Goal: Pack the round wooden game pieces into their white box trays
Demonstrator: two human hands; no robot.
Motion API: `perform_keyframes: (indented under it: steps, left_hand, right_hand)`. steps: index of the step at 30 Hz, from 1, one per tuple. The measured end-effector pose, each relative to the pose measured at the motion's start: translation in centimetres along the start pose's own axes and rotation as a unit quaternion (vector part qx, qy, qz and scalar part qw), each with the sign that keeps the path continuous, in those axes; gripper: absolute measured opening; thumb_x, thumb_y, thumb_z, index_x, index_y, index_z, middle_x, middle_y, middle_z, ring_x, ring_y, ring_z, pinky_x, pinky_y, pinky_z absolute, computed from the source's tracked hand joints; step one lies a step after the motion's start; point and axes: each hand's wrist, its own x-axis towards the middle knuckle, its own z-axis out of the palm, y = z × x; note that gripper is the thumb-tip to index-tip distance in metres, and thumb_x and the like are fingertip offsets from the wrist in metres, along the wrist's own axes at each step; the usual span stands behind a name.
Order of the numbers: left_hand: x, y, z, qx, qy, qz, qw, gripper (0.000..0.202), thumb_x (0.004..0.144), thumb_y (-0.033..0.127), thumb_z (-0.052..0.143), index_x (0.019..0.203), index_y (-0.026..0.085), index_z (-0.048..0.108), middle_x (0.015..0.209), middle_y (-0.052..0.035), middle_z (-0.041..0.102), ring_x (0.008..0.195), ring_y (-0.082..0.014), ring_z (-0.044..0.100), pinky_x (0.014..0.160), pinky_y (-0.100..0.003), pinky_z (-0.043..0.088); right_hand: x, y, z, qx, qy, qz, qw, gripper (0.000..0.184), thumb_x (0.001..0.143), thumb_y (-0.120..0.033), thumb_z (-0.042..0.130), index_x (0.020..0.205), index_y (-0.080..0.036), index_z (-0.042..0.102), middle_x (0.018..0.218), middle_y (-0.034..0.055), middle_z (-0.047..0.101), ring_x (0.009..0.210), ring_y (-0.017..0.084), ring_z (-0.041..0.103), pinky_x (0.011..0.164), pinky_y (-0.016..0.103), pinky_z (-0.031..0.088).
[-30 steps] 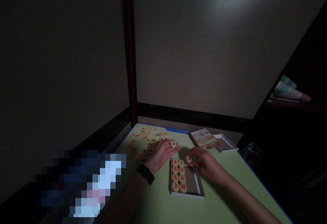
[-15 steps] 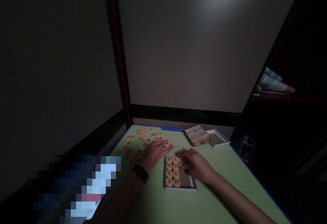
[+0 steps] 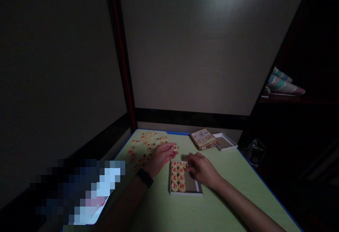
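Black-marked disc (image 3: 186,165) is pinched in right grip (image 3: 203,168), box (image 3: 190,185) just below it; red-marked discs (image 3: 181,171) left of that grip could be bumped by sideways drag, and second disc (image 3: 175,148), held in left grip (image 3: 160,157), dropped if loosened.

There are two trays (image 3: 190,185), eight trayed red-marked pieces (image 3: 181,178), two held pieces (image 3: 175,148), one box (image 3: 202,139).

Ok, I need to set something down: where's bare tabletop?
Bare tabletop lies on the near side of the piece tray, and between the right forearm and the back tray. The back left is crowded with loose pieces.
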Motion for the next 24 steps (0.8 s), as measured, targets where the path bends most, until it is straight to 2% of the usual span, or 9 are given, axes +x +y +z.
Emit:
perform_keyframes:
  steps: [4, 8, 12, 17, 20, 24]
  left_hand:
    - [-0.7, 0.6, 0.6, 0.009, -0.066, 0.003, 0.998, 0.037, 0.067, 0.024, 0.084, 0.098, 0.013, 0.068, 0.105, -0.0111, 0.068, 0.09, -0.0196, 0.067, 0.089, -0.033, 0.05]
    - [-1.6, 1.0, 1.4, 0.042, -0.134, -0.02, 0.99, 0.039, 0.069, 0.03, 0.083, 0.099, 0.015, 0.064, 0.106, -0.0102, 0.068, 0.098, -0.023, 0.067, 0.089, -0.035, 0.051]
    - [-1.9, 1.0, 1.9, 0.066, -0.173, -0.019, 0.983, 0.04, 0.069, 0.033, 0.082, 0.097, 0.016, 0.059, 0.094, -0.0068, 0.069, 0.087, -0.0178, 0.068, 0.081, -0.029, 0.051]
    - [-1.7, 0.7, 1.9, 0.089, -0.194, -0.013, 0.977, 0.042, 0.068, 0.033, 0.083, 0.094, 0.016, 0.055, 0.084, -0.0036, 0.069, 0.079, -0.0147, 0.067, 0.076, -0.026, 0.049]
    - [-1.7, 0.5, 1.8, 0.096, -0.197, -0.012, 0.975, 0.041, 0.07, 0.034, 0.081, 0.095, 0.016, 0.054, 0.084, -0.0041, 0.07, 0.078, -0.0147, 0.067, 0.073, -0.025, 0.049]
    - [-1.3, 0.7, 1.5, 0.119, -0.182, 0.009, 0.976, 0.038, 0.072, 0.034, 0.079, 0.097, 0.016, 0.057, 0.091, -0.0075, 0.071, 0.085, -0.0173, 0.068, 0.077, -0.027, 0.051]
  right_hand:
    - [-0.2, -0.3, -0.1, 0.029, 0.09, -0.038, 0.995, 0.015, 0.085, -0.02, 0.061, 0.1, -0.019, 0.063, 0.086, 0.0059, 0.065, 0.084, 0.022, 0.06, 0.078, 0.033, 0.049]
    - [-0.5, -1.0, -0.1, 0.059, 0.146, -0.109, 0.981, 0.033, 0.091, -0.028, 0.058, 0.123, -0.022, 0.055, 0.103, 0.0093, 0.063, 0.093, 0.022, 0.061, 0.081, 0.034, 0.052]
    - [-0.6, -1.2, 0.0, 0.048, 0.179, -0.133, 0.974, 0.028, 0.093, -0.032, 0.054, 0.12, -0.024, 0.06, 0.096, 0.0083, 0.062, 0.087, 0.021, 0.061, 0.075, 0.033, 0.054]
    - [-0.7, -1.2, -0.3, 0.019, 0.173, -0.142, 0.974, 0.024, 0.095, -0.033, 0.052, 0.114, -0.023, 0.062, 0.096, 0.0087, 0.061, 0.088, 0.021, 0.06, 0.075, 0.034, 0.053]
    - [-0.8, -1.3, -0.6, -0.006, 0.164, -0.148, 0.975, 0.025, 0.095, -0.034, 0.051, 0.114, -0.022, 0.06, 0.099, 0.0098, 0.06, 0.091, 0.023, 0.06, 0.078, 0.035, 0.052]
    - [-0.5, -1.0, -1.1, -0.02, 0.136, -0.115, 0.984, 0.023, 0.097, -0.031, 0.046, 0.112, -0.021, 0.06, 0.102, 0.0107, 0.06, 0.092, 0.022, 0.06, 0.08, 0.035, 0.052]
